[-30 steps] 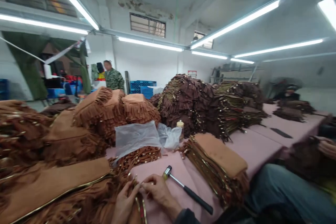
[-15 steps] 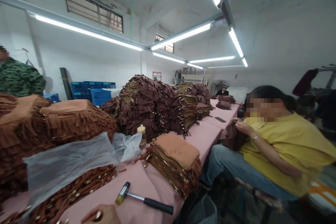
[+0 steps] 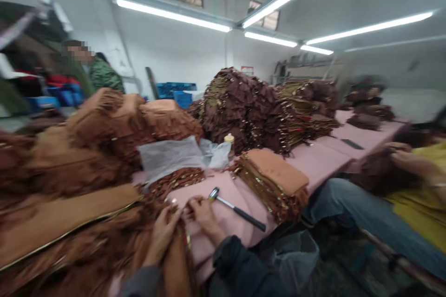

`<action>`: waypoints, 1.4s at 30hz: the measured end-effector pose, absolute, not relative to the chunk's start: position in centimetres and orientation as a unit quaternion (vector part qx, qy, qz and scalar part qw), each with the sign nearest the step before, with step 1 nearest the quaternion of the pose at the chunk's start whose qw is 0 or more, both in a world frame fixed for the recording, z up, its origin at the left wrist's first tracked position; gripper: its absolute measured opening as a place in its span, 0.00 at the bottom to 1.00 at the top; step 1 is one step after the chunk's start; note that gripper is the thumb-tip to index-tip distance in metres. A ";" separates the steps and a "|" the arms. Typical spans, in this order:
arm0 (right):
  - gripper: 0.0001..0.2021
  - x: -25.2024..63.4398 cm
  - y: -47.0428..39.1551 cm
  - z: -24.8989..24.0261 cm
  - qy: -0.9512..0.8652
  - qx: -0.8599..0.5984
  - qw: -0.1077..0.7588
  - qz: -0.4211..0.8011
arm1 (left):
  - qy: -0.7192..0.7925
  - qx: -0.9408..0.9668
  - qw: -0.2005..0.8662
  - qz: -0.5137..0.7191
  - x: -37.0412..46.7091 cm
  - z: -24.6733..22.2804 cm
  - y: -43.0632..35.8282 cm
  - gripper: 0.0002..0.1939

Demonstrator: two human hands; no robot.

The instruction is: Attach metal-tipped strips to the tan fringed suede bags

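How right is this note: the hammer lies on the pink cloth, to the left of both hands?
The side is wrong: the head view shows the hammer lying on the pink cloth out to the right, beside the right hand.

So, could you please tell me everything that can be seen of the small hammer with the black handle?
The hammer has a short head with one dark and one yellowish end, a slim, shiny metal-looking shaft and a thicker black handle. It lies on the pink cloth-like table covering, head at the far left, handle slanting toward the near right edge. No hand grips it; the yellowish end is close to the right hand, though contact is unclear.
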State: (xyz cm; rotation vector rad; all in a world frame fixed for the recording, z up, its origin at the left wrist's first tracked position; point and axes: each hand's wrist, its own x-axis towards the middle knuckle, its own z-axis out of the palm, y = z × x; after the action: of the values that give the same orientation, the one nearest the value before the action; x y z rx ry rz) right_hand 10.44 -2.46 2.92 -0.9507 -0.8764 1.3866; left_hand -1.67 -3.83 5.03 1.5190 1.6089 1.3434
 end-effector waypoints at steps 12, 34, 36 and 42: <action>0.25 10.9 -2.7 0.1 -0.362 -0.337 0.562 0.663 | 0.509 0.573 0.372 0.523 -4.2 0.6 -4.2 0.22; 0.12 12.1 -1.4 1.3 -0.513 -0.351 0.578 0.528 | 0.479 0.606 0.406 0.489 -4.7 0.9 -3.4 0.16; 0.11 12.1 -1.1 1.3 -0.538 -0.360 0.567 0.510 | 0.482 0.607 0.398 0.491 -4.5 0.8 -3.3 0.16; 0.10 12.2 -1.4 1.5 -0.598 -0.356 0.535 0.480 | 0.488 0.617 0.371 0.493 -4.4 0.3 -3.1 0.15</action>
State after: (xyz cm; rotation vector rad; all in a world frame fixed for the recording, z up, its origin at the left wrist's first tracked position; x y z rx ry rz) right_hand 12.22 -1.39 1.50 -0.8481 -1.4238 1.1433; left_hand -4.37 -3.07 0.26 1.5832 1.2526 1.2646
